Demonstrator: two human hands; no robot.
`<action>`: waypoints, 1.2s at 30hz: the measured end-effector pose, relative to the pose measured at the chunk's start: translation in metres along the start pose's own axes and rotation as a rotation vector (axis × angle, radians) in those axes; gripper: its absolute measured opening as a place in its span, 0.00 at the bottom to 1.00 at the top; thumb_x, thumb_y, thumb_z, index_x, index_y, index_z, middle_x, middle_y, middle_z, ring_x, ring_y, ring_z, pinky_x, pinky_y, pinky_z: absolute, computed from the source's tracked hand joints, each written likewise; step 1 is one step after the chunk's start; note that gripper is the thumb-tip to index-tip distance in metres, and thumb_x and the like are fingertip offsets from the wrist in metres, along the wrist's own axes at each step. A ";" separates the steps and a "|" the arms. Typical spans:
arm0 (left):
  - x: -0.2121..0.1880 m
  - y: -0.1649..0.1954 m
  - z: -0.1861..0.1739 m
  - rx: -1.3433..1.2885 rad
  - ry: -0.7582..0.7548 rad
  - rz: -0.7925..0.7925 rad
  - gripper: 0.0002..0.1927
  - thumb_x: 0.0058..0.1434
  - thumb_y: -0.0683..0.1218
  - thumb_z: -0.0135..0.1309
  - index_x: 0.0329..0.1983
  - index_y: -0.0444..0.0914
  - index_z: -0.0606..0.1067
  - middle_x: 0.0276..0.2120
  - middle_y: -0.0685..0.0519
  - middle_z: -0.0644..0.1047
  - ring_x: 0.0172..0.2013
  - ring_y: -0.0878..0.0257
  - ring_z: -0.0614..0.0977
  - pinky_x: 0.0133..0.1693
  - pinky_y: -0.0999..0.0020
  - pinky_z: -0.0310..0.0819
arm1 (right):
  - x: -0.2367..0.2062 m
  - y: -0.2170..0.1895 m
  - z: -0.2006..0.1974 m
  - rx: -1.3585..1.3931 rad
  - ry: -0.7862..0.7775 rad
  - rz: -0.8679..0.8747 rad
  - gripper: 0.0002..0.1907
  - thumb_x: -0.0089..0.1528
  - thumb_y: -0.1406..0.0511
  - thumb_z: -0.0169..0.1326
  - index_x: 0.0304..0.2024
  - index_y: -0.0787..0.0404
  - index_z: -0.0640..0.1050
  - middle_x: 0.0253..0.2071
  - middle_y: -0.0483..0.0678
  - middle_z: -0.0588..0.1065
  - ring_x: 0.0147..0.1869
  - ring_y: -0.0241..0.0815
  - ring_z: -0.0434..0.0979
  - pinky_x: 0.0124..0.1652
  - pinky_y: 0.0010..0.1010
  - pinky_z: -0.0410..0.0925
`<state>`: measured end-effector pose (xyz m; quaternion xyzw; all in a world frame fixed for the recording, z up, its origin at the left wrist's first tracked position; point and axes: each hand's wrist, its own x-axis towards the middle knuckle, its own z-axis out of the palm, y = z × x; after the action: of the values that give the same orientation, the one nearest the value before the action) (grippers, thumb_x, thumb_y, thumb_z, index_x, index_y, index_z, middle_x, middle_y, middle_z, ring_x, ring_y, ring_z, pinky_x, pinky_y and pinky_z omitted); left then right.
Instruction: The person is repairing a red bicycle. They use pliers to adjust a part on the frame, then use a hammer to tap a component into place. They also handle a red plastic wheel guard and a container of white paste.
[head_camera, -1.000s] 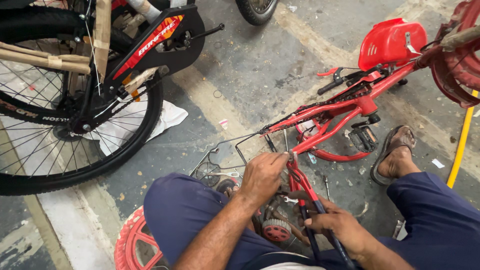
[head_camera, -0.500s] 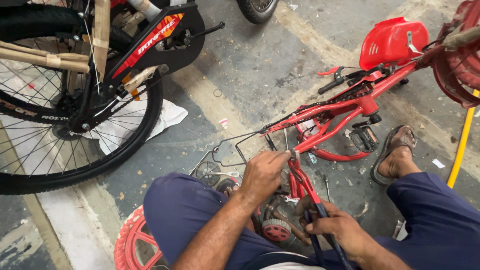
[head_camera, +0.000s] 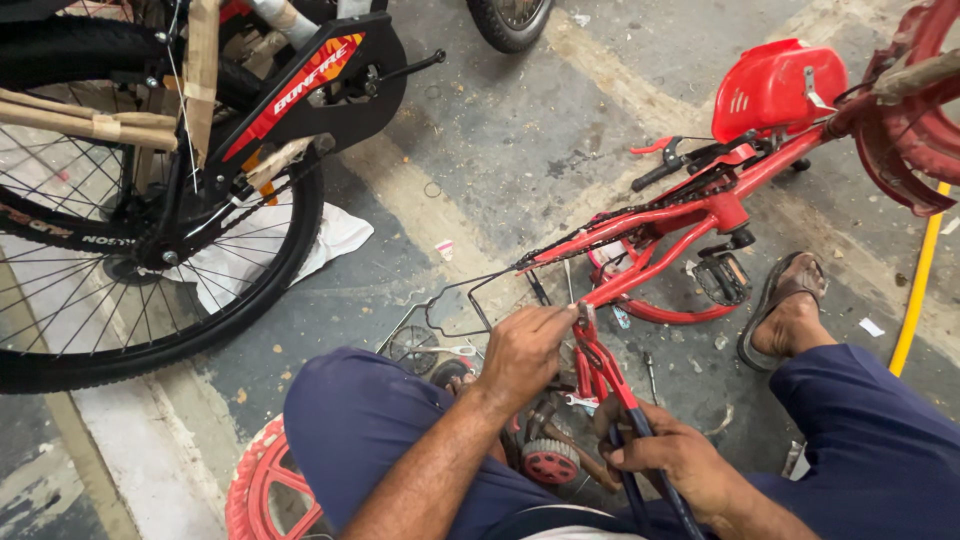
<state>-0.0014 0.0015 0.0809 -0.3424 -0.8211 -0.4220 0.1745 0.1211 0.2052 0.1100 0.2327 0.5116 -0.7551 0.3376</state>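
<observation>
Sitting on grey concrete floor (head_camera: 500, 150) with worn pale painted stripes, legs spread around small red bicycle frame (head_camera: 690, 215) lying on its side. Left hand (head_camera: 525, 350) reaching forward, fingers pinched closed at frame tube end near thin wire rack (head_camera: 450, 300). Right hand (head_camera: 670, 455) low, wrapped closed around black-handled tool (head_camera: 635, 450) touching frame. Large black bicycle wheel (head_camera: 130, 250) standing at left, white cloth (head_camera: 330, 240) beneath. Red seat (head_camera: 770, 90) upper right. No containers visible.
</observation>
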 end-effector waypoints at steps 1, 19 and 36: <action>0.000 0.000 0.000 -0.002 0.003 0.003 0.18 0.54 0.31 0.55 0.49 0.33 0.78 0.42 0.45 0.82 0.40 0.51 0.83 0.44 0.58 0.79 | 0.000 -0.001 0.000 -0.009 0.036 0.019 0.19 0.49 0.76 0.56 0.44 0.69 0.78 0.29 0.50 0.74 0.32 0.42 0.73 0.36 0.31 0.67; 0.010 -0.001 -0.002 -0.210 0.085 -0.319 0.12 0.62 0.38 0.55 0.49 0.34 0.81 0.42 0.43 0.83 0.41 0.51 0.86 0.43 0.61 0.80 | 0.010 0.000 -0.006 0.010 0.021 -0.050 0.42 0.53 0.71 0.56 0.72 0.53 0.67 0.62 0.44 0.76 0.63 0.37 0.76 0.55 0.30 0.70; 0.010 0.007 -0.014 -0.406 0.064 -0.543 0.15 0.67 0.45 0.51 0.52 0.35 0.80 0.38 0.44 0.85 0.39 0.59 0.88 0.42 0.65 0.80 | 0.026 -0.002 -0.046 -0.477 0.082 -0.323 0.36 0.55 0.70 0.60 0.68 0.57 0.71 0.62 0.51 0.76 0.67 0.43 0.71 0.64 0.34 0.60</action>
<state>-0.0036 -0.0030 0.0993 -0.1257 -0.7756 -0.6185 0.0100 0.1031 0.2412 0.0760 0.0924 0.7184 -0.6474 0.2371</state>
